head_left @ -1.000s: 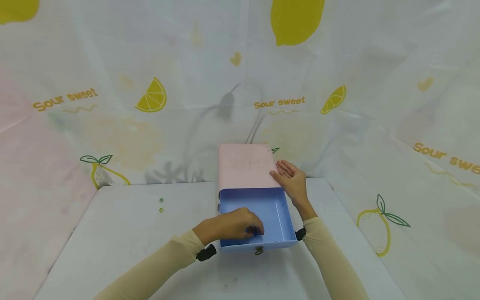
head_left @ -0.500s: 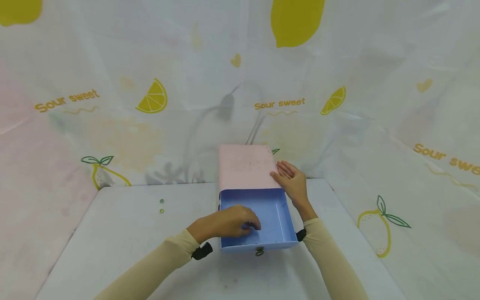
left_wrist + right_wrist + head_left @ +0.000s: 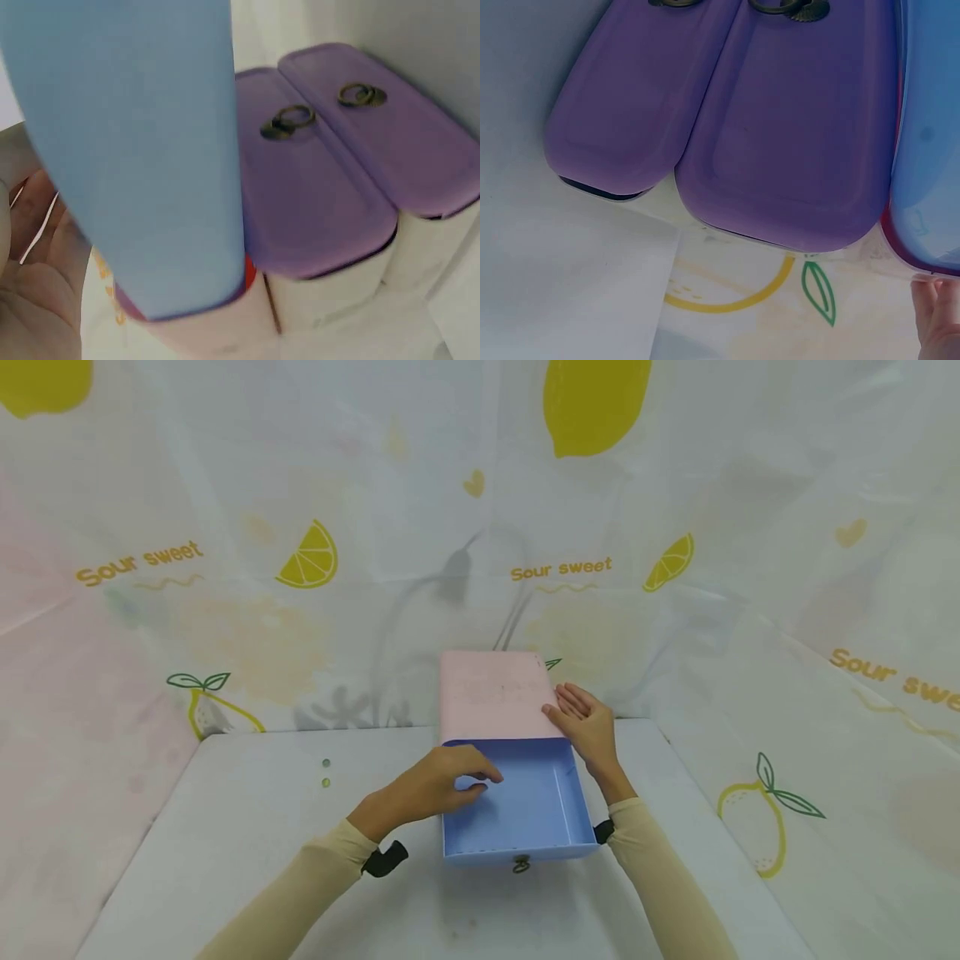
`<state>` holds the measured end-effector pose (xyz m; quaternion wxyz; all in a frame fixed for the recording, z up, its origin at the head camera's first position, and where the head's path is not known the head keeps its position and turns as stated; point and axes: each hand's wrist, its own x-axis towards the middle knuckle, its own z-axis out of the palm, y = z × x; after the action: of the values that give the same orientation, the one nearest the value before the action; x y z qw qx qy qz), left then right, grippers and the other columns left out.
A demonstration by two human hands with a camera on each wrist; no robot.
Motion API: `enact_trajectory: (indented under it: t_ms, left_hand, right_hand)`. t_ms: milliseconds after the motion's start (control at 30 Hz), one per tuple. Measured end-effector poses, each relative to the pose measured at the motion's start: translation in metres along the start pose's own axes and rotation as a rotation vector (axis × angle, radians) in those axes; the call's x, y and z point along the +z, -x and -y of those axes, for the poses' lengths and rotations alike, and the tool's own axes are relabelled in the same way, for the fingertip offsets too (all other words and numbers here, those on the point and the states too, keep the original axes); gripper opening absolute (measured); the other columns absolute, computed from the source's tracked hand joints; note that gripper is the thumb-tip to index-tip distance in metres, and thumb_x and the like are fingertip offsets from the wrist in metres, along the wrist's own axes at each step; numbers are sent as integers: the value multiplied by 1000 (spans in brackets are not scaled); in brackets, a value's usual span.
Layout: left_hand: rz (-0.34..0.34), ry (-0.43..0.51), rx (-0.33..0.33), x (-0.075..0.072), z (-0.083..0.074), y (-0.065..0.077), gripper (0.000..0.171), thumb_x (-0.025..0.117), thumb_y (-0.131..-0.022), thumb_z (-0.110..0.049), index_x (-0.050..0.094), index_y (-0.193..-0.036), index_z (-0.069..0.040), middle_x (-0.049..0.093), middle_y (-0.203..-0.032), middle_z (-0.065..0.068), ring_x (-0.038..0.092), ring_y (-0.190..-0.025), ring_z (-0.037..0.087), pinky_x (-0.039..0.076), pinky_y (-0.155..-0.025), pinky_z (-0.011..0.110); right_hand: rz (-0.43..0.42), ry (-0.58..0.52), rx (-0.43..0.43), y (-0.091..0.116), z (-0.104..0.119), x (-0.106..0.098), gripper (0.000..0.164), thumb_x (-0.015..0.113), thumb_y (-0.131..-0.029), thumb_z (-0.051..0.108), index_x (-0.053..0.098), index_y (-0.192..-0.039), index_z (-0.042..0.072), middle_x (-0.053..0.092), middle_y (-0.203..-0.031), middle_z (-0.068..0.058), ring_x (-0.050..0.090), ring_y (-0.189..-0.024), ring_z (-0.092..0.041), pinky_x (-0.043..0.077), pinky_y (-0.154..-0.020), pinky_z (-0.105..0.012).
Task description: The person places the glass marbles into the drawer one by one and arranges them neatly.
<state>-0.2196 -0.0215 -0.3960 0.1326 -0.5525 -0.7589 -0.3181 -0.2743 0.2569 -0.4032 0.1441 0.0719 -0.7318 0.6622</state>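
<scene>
A: One white tabletop (image 3: 262, 827) carries it all, with a lemon-print curtain (image 3: 225, 527) hung round its far and side edges. What stands on it?

B: A pink box (image 3: 491, 693) against the far edge, a little right of the middle. Its blue drawer (image 3: 525, 814) is pulled out toward the near edge, with a small metal ring pull (image 3: 519, 863) on its front.

A: And the wrist views?

B: Both show two purple drawer fronts (image 3: 780, 127) side by side below the blue one, each with a ring.

A: The hands?

B: The left hand (image 3: 431, 785) sits at the drawer's left wall near the box mouth, fingers loosely bent over the wall; whether it holds anything I cannot tell. The right hand (image 3: 585, 727) lies flat and straight-fingered against the box's right side, gripping nothing.

A: Anything smaller?

B: Two tiny green dots (image 3: 326, 772) lie toward the far left of the tabletop, well apart from the box.
</scene>
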Motion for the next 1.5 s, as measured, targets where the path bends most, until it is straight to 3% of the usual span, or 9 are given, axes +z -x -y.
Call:
enact_trajectory:
  t_ms: [233,367,500,800,900,1033,1133,1333,1500]
  left_hand:
    - [-222,-89,26,-21,11,28,34,77,-74,11,69,-105,-3,68,-103,2,66,-91,15,56,-77,24]
    - [-337,-150,-33,-29,24,51,38,78,-69,14,70,-103,-2,70,-100,3,68,-89,17,56,-76,24]
    - [-391,-191,-110,-34,39,72,42,79,-65,18,69,-101,-1,70,-98,5,70,-86,20,57,-74,26]
    - [-269,-308,-288,-33,67,120,39,81,-67,12,69,-102,0,69,-99,7,67,-87,22,57,-73,34]
    - [-216,-326,-433,-31,75,135,34,80,-70,9,69,-101,1,69,-97,9,66,-85,25,57,-72,39]
    - [-122,-408,-689,-30,89,153,24,78,-76,1,70,-98,1,69,-91,9,63,-79,26,55,-67,42]
    - [-66,-459,-822,-29,98,165,22,78,-77,-4,71,-97,0,69,-88,9,62,-77,27,54,-64,43]
    - [-21,-455,-965,-30,113,186,22,74,-77,-5,70,-97,2,64,-86,15,62,-76,35,53,-59,48]
    - [38,-423,-1072,-31,118,194,27,67,-78,-11,67,-100,4,61,-86,17,60,-75,36,52,-61,51]
  right_hand:
    - [9,-18,8,3,14,3,66,77,-82,3,45,-139,-9,51,-137,-24,52,-127,-30,45,-98,-26]
    - [31,-7,14,10,26,5,65,75,-83,1,43,-138,-12,50,-137,-27,50,-127,-33,44,-99,-27]
    - [25,4,3,12,28,3,64,75,-83,1,44,-138,-12,50,-137,-28,50,-127,-34,44,-99,-28]
    - [20,-10,14,12,24,2,65,76,-83,2,44,-138,-12,51,-137,-26,51,-127,-32,45,-98,-27]
    - [21,-3,11,12,24,2,65,75,-83,2,43,-138,-13,50,-138,-26,51,-127,-32,45,-98,-27]
    - [19,-4,2,11,26,3,64,75,-83,1,44,-138,-13,50,-137,-27,51,-127,-33,45,-98,-27]
    - [18,-19,0,11,29,2,63,75,-83,0,44,-137,-13,50,-137,-28,51,-127,-34,45,-97,-27]
    - [31,-22,9,11,27,3,64,75,-84,1,43,-138,-12,49,-138,-28,50,-128,-33,44,-98,-25]
    - [32,-27,6,11,27,2,64,75,-83,0,44,-138,-12,49,-138,-28,49,-128,-34,44,-98,-26]
